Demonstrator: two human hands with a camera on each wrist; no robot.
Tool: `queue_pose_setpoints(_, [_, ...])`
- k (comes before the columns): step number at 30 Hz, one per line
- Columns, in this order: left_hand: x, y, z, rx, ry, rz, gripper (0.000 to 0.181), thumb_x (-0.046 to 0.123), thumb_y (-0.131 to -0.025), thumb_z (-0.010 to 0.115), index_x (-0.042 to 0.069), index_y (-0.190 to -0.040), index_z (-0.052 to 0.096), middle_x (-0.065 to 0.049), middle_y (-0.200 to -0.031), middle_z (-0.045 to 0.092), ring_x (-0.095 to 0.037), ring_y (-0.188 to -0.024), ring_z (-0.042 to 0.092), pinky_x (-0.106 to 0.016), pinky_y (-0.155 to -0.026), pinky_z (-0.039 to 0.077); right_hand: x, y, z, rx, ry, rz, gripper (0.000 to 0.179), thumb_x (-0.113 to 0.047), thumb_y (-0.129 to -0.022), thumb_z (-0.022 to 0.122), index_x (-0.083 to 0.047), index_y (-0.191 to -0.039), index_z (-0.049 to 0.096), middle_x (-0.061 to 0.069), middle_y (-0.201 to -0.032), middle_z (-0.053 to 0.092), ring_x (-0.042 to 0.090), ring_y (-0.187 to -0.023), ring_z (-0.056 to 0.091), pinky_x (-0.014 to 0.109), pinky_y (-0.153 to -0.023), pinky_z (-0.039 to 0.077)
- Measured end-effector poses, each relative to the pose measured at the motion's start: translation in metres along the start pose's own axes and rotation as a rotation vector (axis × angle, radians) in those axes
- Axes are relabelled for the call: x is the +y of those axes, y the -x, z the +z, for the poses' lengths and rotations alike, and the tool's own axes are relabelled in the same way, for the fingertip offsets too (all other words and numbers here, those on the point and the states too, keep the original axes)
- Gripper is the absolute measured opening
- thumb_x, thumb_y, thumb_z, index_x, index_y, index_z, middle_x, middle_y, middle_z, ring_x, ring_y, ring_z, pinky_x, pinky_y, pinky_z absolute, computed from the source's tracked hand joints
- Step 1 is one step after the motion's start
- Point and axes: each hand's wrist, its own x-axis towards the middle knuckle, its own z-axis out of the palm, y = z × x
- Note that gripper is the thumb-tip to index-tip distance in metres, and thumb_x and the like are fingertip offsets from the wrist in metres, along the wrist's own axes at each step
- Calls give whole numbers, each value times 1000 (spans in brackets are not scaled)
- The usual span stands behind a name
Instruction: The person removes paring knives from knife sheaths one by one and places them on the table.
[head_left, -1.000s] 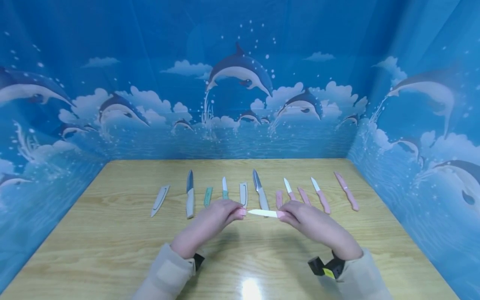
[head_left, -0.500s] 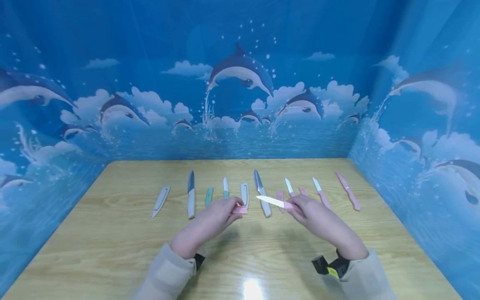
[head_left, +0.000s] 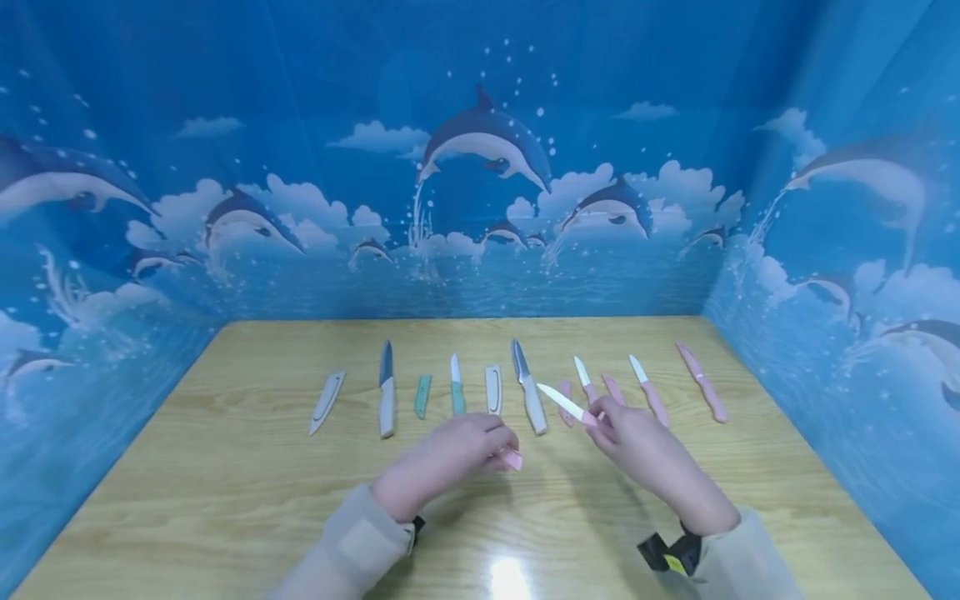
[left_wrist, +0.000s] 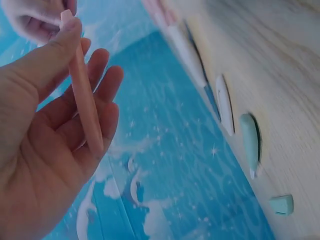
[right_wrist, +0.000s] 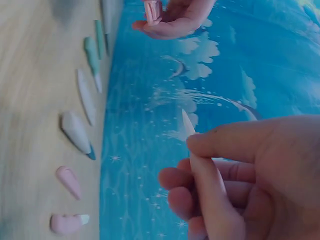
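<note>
My left hand (head_left: 465, 454) pinches a pink knife sheath (left_wrist: 86, 100) between thumb and fingers, above the table. In the head view most of that sheath is hidden by the fingers. My right hand (head_left: 648, 450) grips the pink handle of a small knife (head_left: 564, 404), its pale blade bare and its tip pointing up and left. Blade and sheath are apart. Beyond the hands lie a pink sheath (head_left: 566, 402) and a grey-handled knife (head_left: 532, 404), the things nearest the blade.
Across the wooden table (head_left: 225, 467) runs a row: grey sheath (head_left: 327, 403), grey-handled knife (head_left: 386, 404), green sheath (head_left: 423, 397), green-handled knife (head_left: 457, 396), another grey sheath (head_left: 492, 389), pink-handled knives (head_left: 651, 400) and a sheathed pink knife (head_left: 702, 387). A dolphin-print curtain (head_left: 480, 275) stands behind.
The knife tip, close to the sheath's end a second ago, has moved away right. The blade has swung from level to slanting. My left hand has shifted right and nearer me, tilting the sheath.
</note>
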Motion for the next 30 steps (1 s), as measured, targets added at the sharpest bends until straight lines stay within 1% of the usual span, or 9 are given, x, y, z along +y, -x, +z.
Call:
queue_pose_setpoints(3, [3,-3,2,-5,-74,75,17,35,-89,64,22,-98,71,11,-94,70,-3,-90,63,-21,-89,50,1,2,2,-13,9,51,16,-13,-91,65,1,-99,61,1,-65,61,5,-45,43,19,-41,37])
queue_pose_setpoints(8, [9,-13,6,-62,-129,167,14,37,-86,65,26,-93,72,15,-90,68,2,-85,60,-16,-82,48,3,4,9,-79,23,151,12,-15,-92,64,-3,-93,62,-3,-55,48,9,-44,41,20,-40,33])
queue_pose_setpoints(10, [11,-19,8,-91,-156,213,15,38,-87,65,27,-93,72,17,-91,68,3,-87,60,-14,-83,46,2,5,11,-125,7,208,11,-17,-93,63,-6,-90,62,-2,-55,48,10,-44,42,21,-40,35])
queue_pose_setpoints(13, [14,-27,11,-138,-193,289,16,40,-87,63,29,-94,72,18,-94,69,4,-90,61,-13,-89,46,1,8,15,-210,-19,294,11,-19,-94,62,-9,-90,60,0,-57,51,11,-41,47,23,-36,39])
queue_pose_setpoints(16, [16,-35,14,-200,-224,345,16,40,-89,61,29,-94,72,19,-94,69,6,-89,60,-14,-91,45,1,11,19,-281,-24,339,13,-21,-95,61,-9,-91,59,1,-58,53,12,-37,50,23,-33,39])
queue_pose_setpoints(19, [18,-44,18,-246,-257,391,17,41,-91,59,30,-93,71,20,-91,69,8,-83,60,-12,-87,46,1,14,25,-311,-2,328,16,-22,-94,61,-10,-86,57,1,-57,53,10,-35,49,20,-33,37])
queue_pose_setpoints(23, [22,-51,27,-296,-274,430,18,42,-91,58,30,-92,71,20,-90,68,9,-79,58,-8,-82,45,3,16,33,-326,17,296,21,-22,-94,62,-11,-77,53,0,-55,52,8,-32,47,19,-33,36])
queue_pose_setpoints(27, [26,-54,33,-344,-280,457,14,39,-91,60,32,-93,72,22,-90,67,11,-80,57,-6,-82,44,6,17,39,-321,44,270,24,-20,-93,62,-12,-73,52,0,-51,50,6,-31,43,19,-33,33])
queue_pose_setpoints(30, [28,-54,36,-362,-303,471,12,38,-91,61,34,-94,72,22,-91,67,11,-81,58,-6,-84,43,9,17,41,-325,48,265,23,-19,-92,62,-12,-72,52,-1,-51,50,6,-32,41,18,-33,30])
